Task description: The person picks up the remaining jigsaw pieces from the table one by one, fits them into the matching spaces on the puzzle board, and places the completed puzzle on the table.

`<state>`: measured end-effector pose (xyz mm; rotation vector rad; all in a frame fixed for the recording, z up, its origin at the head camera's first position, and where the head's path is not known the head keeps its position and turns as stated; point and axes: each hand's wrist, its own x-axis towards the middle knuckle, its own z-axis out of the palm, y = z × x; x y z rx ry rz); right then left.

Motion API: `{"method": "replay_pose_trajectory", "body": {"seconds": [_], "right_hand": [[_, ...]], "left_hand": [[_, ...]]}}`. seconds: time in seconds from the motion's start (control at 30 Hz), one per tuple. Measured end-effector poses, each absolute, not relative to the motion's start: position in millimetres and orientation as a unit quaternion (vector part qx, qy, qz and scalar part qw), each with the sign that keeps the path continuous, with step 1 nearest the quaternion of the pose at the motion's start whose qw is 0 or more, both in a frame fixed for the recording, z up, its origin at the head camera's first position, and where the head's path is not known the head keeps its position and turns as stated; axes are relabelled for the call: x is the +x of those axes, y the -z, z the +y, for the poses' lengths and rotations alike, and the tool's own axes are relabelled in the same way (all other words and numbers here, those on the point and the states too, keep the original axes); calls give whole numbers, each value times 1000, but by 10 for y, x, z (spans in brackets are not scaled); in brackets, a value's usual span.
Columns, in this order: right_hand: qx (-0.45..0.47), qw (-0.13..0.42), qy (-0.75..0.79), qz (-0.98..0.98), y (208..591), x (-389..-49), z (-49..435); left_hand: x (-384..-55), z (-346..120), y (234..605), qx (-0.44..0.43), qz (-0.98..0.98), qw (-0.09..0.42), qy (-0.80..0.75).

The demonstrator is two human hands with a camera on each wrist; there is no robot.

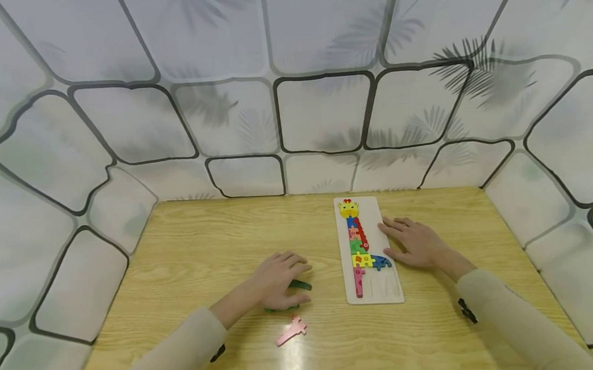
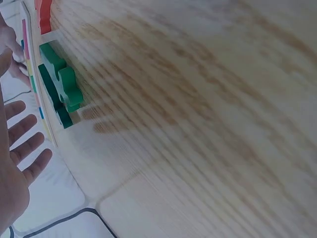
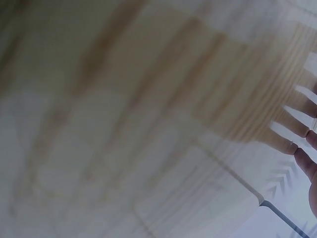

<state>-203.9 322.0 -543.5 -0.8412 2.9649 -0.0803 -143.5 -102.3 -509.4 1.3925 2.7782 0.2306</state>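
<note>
In the head view, my left hand (image 1: pixel 279 280) hovers palm down over green puzzle pieces (image 1: pixel 301 285), partly covering them. The left wrist view shows its fingers spread and apart from two green pieces (image 2: pixel 63 82) lying close together on the table. A pink leg-shaped piece (image 1: pixel 292 331) lies nearer to me. My right hand (image 1: pixel 415 243) rests with extended fingers at the right edge of a white puzzle board (image 1: pixel 369 211). On the board a giraffe is partly filled in: a yellow head (image 1: pixel 348 209), a multicoloured neck, a yellow body piece (image 1: pixel 361 260), a blue piece (image 1: pixel 381 261) and a pink leg (image 1: pixel 359 282).
The light wooden table (image 1: pixel 191 245) carries the board right of centre. White walls (image 1: pixel 327 113) with a stone-outline pattern stand at its back and sides. Bare recesses (image 1: pixel 384 287) show at the board's lower right.
</note>
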Motion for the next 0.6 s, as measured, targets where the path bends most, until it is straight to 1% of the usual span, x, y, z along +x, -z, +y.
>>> {"method": "replay_pose_trajectory", "body": {"seconds": [0.6], "right_hand": [[-277, 24, 27, 960, 5435, -2035, 3212]], "left_hand": [[-1177, -1252, 5060, 451, 888, -26, -85]]}}
